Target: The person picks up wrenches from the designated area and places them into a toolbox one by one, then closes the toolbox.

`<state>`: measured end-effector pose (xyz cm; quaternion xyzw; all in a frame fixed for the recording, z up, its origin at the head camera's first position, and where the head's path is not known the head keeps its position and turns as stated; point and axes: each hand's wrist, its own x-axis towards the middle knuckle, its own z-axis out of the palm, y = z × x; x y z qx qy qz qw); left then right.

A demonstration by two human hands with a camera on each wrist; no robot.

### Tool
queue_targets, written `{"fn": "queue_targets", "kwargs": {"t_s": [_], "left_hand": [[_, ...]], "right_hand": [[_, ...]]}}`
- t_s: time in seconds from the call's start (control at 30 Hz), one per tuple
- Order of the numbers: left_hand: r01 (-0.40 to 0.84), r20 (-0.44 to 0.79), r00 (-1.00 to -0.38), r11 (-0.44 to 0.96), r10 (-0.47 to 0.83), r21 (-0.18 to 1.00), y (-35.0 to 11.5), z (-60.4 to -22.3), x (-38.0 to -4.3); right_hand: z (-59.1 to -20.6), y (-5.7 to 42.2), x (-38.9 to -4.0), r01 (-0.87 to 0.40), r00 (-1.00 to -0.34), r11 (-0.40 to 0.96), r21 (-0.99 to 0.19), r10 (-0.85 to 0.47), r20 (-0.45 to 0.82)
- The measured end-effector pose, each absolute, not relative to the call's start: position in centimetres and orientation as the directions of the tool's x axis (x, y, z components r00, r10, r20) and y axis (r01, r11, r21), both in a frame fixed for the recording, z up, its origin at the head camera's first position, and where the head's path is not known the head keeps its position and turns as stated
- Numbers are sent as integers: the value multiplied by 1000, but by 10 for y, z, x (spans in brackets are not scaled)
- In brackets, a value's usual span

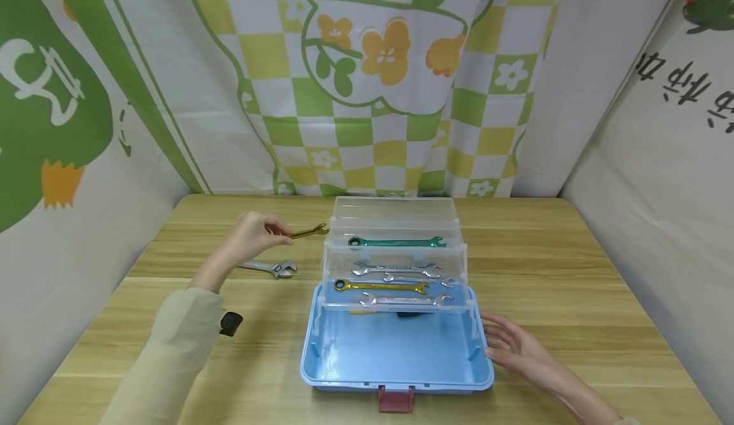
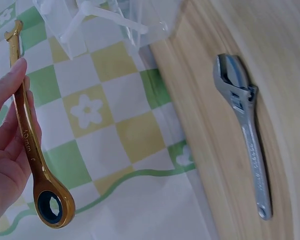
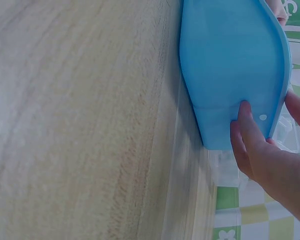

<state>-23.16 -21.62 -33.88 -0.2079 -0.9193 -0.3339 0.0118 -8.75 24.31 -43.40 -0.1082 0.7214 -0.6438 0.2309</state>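
Note:
My left hand point(image 1: 260, 230) pinches a gold ratcheting combination wrench point(image 2: 30, 135) by its shank, left of the toolbox; its ring end points down in the left wrist view. On the table below that hand lies a silver adjustable wrench point(image 2: 247, 135). The blue toolbox point(image 1: 395, 387) stands with its clear trays point(image 1: 395, 256) raised. My right hand point(image 1: 516, 348) touches its right wall with fairly straight fingers, the thumb at the rim point(image 3: 285, 65). A green ratcheting wrench point(image 1: 395, 243), a gold one point(image 1: 384, 287) and several silver open-end wrenches point(image 1: 401, 300) lie in the trays.
A red latch point(image 1: 395, 401) hangs at the toolbox's front. Partly hidden yellow point(image 1: 362, 312) and black point(image 1: 410, 314) items show under the trays. A small black object point(image 1: 231, 323) is beside the left sleeve. Printed cloth point(image 1: 395, 138) hangs behind the wooden table point(image 1: 550, 253).

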Motion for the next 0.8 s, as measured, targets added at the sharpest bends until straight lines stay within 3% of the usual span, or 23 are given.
{"fn": "queue_targets", "kwargs": {"t_s": [0.8], "left_hand": [[479, 178, -856, 617, 485, 624, -158, -315, -253]], "right_hand": [[-434, 243, -88, 143, -875, 156, -977, -440, -199]]}}
